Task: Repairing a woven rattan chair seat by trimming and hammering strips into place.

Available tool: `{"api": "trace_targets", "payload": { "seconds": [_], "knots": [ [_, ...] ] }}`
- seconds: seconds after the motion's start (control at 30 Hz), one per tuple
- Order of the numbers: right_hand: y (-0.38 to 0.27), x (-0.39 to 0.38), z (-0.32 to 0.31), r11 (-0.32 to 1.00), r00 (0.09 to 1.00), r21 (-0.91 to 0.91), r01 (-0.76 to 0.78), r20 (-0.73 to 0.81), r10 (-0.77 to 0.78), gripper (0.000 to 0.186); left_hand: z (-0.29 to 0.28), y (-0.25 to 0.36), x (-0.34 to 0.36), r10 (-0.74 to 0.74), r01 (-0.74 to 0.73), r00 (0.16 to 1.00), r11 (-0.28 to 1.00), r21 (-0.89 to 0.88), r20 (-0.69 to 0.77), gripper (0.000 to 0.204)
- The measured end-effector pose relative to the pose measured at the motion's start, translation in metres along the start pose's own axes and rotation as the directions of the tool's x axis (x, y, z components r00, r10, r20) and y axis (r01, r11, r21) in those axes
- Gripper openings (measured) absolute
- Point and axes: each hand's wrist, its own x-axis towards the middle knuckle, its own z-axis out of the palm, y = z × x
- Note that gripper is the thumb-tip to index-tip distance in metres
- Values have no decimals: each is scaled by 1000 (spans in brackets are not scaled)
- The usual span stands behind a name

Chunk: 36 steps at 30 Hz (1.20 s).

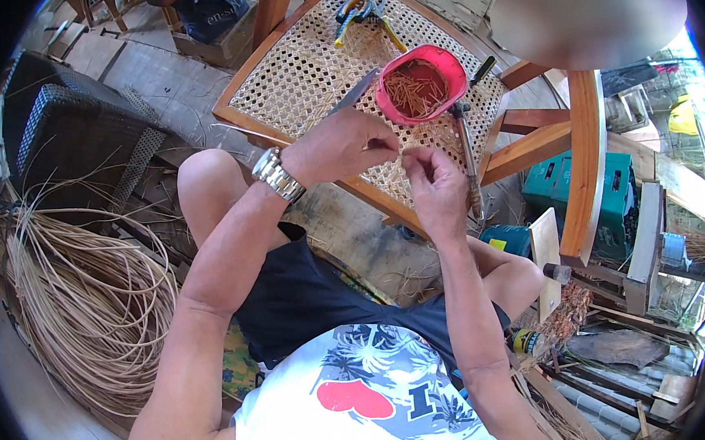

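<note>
My left hand (pixel 339 149), with a metal watch (pixel 278 176) on its wrist, is over the near edge of a woven cane seat (pixel 278 86) in a wooden frame. Its fingers are pinched together. Close to them, my right hand (pixel 438 185) pinches thumb against fingers; what lies in either grip is too small to make out. A grey blade (pixel 357 89) shows beyond my left hand; I cannot tell whether that hand holds it. On the seat stands a pink tub (pixel 388 113) holding short thin sticks (pixel 419 91). A long slim tool (pixel 469 159) lies right of it.
Yellow-handled pliers (pixel 364 15) lie on the seat's far part. A large bundle of cane strands (pixel 89 304) rests at my left, by a dark woven piece (pixel 86 149). Right are a curved wooden chair part (pixel 586 163) and a green crate (pixel 554 185). A person is at the upper right.
</note>
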Motion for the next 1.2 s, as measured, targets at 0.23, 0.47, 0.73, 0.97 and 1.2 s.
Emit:
{"api": "trace_targets", "payload": {
  "seconds": [0.23, 0.47, 0.73, 0.97, 1.2],
  "knots": [
    [31, -27, 4, 962, 989, -242, 128, 107, -105, 8, -6, -19, -15, -291, 80, 899, 846, 528, 329, 23],
    [44, -22, 13, 949, 988, -279, 146, 95, -124, 9, 4, -26, -15, -178, 46, 946, 900, 433, 271, 10],
    [42, -19, 14, 932, 979, -309, 187, 141, -150, 10, 7, -25, -12, -317, 142, 890, 875, 462, 327, 13],
    [38, -14, 5, 985, 986, -170, -11, 163, 39, 13, 12, -23, -10, -283, 93, 890, 881, 464, 359, 16],
    [45, -12, 2, 989, 989, -146, -39, 139, 59, 13, 15, -25, -17, -234, 22, 936, 786, 618, 264, 18]
  ]
}}
